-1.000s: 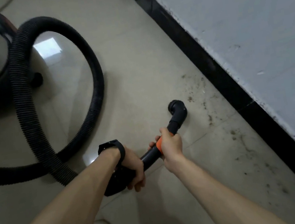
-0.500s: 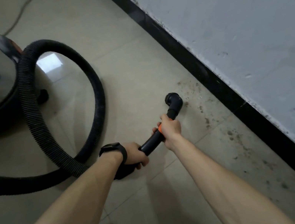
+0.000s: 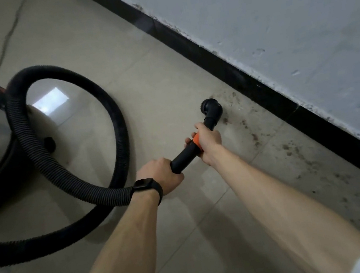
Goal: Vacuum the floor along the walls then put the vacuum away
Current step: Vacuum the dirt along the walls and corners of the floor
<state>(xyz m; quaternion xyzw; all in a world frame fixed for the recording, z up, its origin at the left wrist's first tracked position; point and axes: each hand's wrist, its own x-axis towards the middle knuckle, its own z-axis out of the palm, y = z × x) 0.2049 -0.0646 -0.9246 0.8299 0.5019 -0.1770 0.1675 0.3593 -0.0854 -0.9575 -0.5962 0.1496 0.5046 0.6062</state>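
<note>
Gripping the black tube [image 3: 183,157], the left hand [image 3: 159,177] curls round its back end and the right hand [image 3: 207,142] curls round the orange ring [image 3: 196,142], closer to the tip. The tube points away and to the right, toward the wall [image 3: 272,13], with its round nozzle [image 3: 211,110] down at the floor [image 3: 153,81] by the dirty specks [image 3: 255,138]. More specks lie along the black strip [image 3: 249,84], so the right hand should likely lead that way.
</note>
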